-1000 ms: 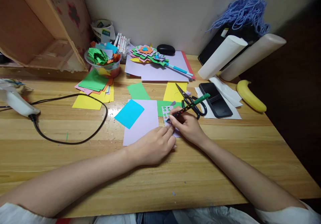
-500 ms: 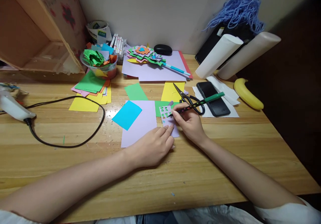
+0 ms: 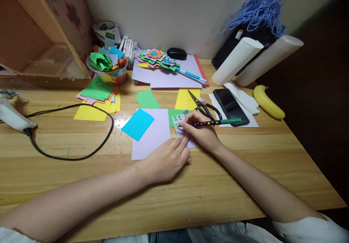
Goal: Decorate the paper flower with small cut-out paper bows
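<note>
A small lilac sheet with rows of punched holes (image 3: 191,143) lies on the table, green showing through the holes. My left hand (image 3: 167,159) rests palm down with its fingertips pressing the lower part of that sheet. In my right hand (image 3: 202,131) is a dark patterned pen (image 3: 211,122) with a green end, gripped between thumb and fingers; its tip is near the holes, partly hidden by my fingers. Under the sheet's top lies green paper (image 3: 171,117). Left of it, a blue sheet (image 3: 138,124) overlaps a larger lilac sheet (image 3: 152,145).
Black scissors (image 3: 202,106) lie just beyond my right hand, beside a phone (image 3: 231,106) on white tissue. A banana (image 3: 268,102) sits farther right. A paper flower (image 3: 156,56), a tub of paper scraps (image 3: 107,68) and a cable loop (image 3: 112,126) are around.
The pen has tilted lower, its green end dropping and its tip shifting left across the holes. My right hand has moved slightly left. My left hand stays on the sheet.
</note>
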A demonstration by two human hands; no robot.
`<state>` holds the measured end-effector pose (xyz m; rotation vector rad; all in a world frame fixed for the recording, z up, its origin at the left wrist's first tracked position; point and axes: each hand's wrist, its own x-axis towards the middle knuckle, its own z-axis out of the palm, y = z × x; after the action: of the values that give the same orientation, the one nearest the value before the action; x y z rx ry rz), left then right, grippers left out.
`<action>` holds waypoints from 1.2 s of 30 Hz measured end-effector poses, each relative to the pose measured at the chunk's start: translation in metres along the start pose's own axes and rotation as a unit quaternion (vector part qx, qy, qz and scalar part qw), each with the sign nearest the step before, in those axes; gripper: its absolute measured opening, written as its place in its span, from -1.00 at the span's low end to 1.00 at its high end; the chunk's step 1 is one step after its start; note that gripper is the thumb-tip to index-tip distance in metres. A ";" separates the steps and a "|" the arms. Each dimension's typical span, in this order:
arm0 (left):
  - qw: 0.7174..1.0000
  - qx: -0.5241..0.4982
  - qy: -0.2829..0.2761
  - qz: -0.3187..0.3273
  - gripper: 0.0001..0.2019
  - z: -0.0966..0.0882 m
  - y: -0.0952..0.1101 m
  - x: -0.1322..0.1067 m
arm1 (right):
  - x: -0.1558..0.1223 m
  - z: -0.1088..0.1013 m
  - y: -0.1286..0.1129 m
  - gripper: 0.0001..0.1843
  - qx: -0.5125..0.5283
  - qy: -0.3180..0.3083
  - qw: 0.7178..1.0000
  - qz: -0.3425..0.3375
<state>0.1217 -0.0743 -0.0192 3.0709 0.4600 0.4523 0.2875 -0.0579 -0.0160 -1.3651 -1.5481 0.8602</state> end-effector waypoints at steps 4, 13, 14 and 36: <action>1.000 -0.007 0.002 0.004 -0.72 0.001 -0.001 -0.001 | -0.001 0.000 0.000 -0.87 0.001 -0.001 1.000 -0.003; 1.000 -0.018 0.016 0.006 -0.72 0.002 -0.002 -0.001 | -0.003 0.000 0.002 -0.61 -0.064 0.004 0.998 -0.011; 1.000 -0.020 0.016 0.006 -0.72 0.002 -0.002 -0.001 | -0.004 0.000 0.002 -0.62 -0.070 -0.001 0.997 -0.012; 1.000 -0.022 0.015 0.006 -0.73 0.001 -0.003 -0.001 | -0.006 0.001 -0.001 -0.62 -0.132 0.012 0.990 -0.040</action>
<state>0.1203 -0.0720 -0.0205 3.0306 0.4275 0.5014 0.2864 -0.0639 -0.0161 -1.4819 -1.7330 0.6026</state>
